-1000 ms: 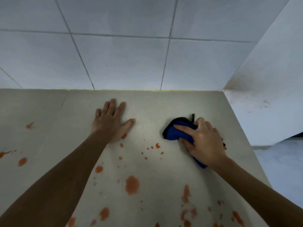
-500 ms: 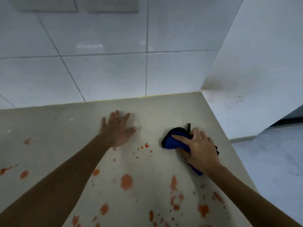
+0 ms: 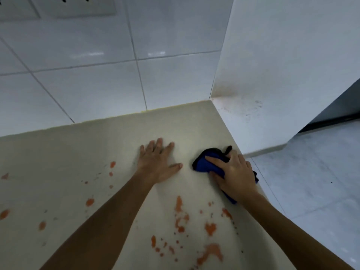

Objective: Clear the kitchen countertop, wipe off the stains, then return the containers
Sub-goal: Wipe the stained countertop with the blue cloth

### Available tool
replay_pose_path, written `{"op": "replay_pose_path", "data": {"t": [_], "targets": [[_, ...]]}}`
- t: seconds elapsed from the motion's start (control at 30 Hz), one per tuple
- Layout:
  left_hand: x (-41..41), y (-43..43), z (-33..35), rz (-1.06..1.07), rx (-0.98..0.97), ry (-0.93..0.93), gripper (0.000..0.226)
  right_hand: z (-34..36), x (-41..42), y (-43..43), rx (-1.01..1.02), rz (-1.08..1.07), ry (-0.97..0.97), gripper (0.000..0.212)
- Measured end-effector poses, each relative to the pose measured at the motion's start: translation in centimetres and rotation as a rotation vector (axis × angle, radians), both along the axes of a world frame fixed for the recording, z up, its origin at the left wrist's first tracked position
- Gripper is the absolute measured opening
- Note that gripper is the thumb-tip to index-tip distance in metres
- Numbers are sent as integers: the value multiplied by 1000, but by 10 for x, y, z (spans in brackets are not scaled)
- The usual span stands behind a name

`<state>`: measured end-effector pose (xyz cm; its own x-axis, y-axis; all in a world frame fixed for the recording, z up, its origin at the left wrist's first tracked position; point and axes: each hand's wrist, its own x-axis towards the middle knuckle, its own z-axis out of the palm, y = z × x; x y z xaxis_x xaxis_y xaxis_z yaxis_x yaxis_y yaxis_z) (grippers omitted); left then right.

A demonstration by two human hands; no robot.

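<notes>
Wiping step. Right hand grips bunched blue cloth at far right corner of countertop, near edge. Left hand flat, fingers spread, braced on surface. Orange stains lie nearer body: best drawn through with firm, overlapping strokes.

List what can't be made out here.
All in the head view:
Cloth: mostly under the right hand, so its full shape is hidden.
Counter: the patches under the left hand and both forearms are covered, so any stains there cannot be told.
Sockets: cut off by the top edge.
Counter's near edge: cut off by the bottom edge.
</notes>
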<state>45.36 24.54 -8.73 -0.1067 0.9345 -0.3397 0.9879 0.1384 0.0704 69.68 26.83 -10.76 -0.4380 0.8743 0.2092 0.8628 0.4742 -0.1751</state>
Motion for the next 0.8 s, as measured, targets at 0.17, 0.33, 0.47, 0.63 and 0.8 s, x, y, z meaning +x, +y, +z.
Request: {"op": "replay_pose_path", "data": {"t": [0.17, 0.33, 0.47, 0.63, 0.8], "targets": [[3, 0, -2, 26, 2, -2, 82, 4, 4, 32, -5, -112, 11, 46], [5, 1, -2, 37, 8, -10, 82, 9, -44, 80, -158, -518, 48, 43], [3, 2, 0, 34, 4, 8, 82, 11, -46, 44, -136, -292, -5, 46], [1, -2, -5, 49, 29, -11, 82, -1, -9, -8, -51, -57, 5, 49], [7, -1, -14, 81, 69, -58, 82, 7, -38, 76, -93, -291, -6, 44]]}}
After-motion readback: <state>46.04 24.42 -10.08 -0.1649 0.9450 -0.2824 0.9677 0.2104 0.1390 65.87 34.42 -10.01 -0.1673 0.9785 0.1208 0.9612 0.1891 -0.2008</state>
